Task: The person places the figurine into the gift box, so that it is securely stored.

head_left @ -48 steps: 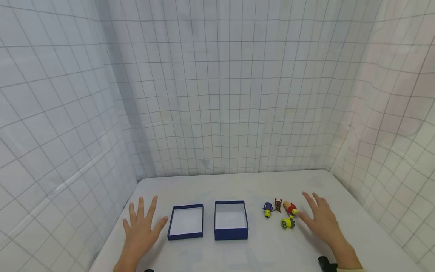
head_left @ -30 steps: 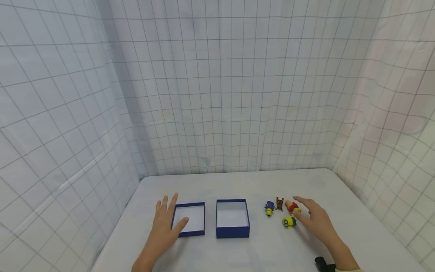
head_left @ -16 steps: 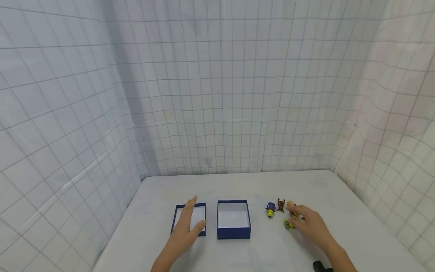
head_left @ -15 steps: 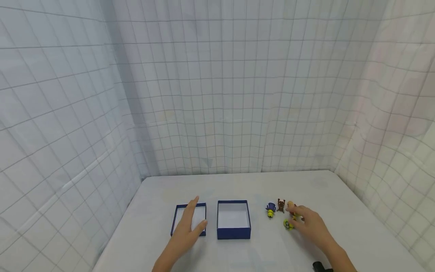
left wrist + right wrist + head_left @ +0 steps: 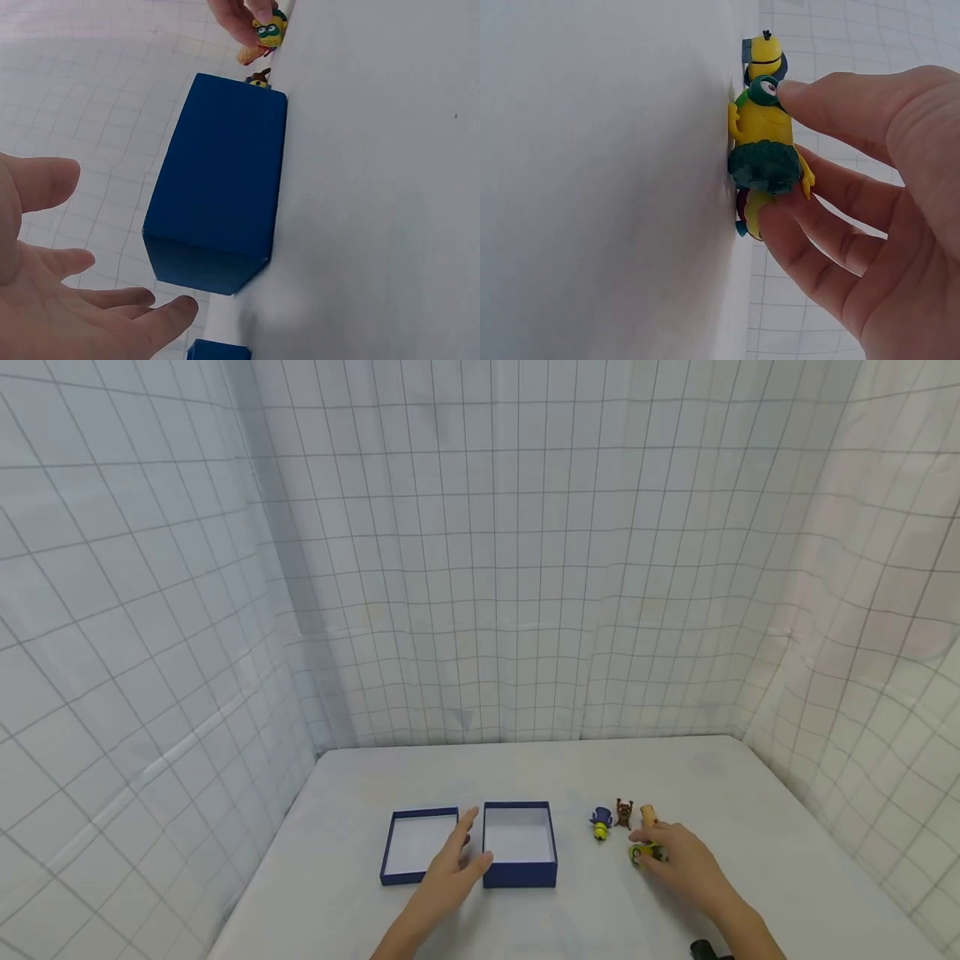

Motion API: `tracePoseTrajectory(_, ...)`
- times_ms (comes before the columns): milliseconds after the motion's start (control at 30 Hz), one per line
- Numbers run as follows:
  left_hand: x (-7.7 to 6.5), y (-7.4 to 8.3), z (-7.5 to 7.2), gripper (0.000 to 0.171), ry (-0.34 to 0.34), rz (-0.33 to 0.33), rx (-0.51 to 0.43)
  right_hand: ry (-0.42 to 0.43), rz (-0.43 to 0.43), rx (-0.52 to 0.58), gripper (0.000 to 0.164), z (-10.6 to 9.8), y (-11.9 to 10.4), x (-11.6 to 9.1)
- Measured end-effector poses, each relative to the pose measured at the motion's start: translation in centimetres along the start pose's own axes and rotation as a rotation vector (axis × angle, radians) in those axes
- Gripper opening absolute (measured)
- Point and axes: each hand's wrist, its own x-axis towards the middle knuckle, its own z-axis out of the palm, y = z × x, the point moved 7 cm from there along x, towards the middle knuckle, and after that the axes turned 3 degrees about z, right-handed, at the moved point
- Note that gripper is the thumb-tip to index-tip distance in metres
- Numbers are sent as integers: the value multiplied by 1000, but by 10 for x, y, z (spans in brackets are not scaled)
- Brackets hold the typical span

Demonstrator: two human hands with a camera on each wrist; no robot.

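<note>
My right hand [image 5: 688, 864] has its thumb and curled fingers around a yellow minion figurine [image 5: 763, 124] with goggles and a dark green skirt, low at the white tabletop. My left hand [image 5: 448, 878] hovers between a shallow blue lid [image 5: 401, 878] and a deeper blue box [image 5: 520, 875] with a white inside; its fingers are spread and relaxed. In the left wrist view the box's blue side [image 5: 217, 165] is in front of that hand, and the fingertips come near its corner. The box holds nothing.
Beyond the right hand lie a blue-and-yellow minion figurine [image 5: 602, 823], a brown dog figurine [image 5: 624, 812] and a partly hidden beige figurine [image 5: 648, 815]. White gridded curtains [image 5: 525, 610] enclose the table [image 5: 585, 927]. A black object [image 5: 703, 950] shows by the right wrist.
My left hand has moved right, across the lid to the box's left side. My right hand has moved left and lower, and its fingers have closed around the green-skirted minion figurine.
</note>
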Motion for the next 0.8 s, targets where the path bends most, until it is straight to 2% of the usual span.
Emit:
tracePoseTrajectory(233,0,-11,10,63,29,-132,-40,-20,18,37,30,4,3,1)
tracePoseTrajectory(300,0,-15,13,62,32,-161,-81,-28,21,43,30,7,4,1)
tracePoseTrajectory(500,-1,-20,19,61,38,-172,-183,-79,5,34,29,13,2,1)
tracePoseTrajectory(800,-1,-26,22,57,124,-233,-284,-86,-19,67,27,13,-1,2)
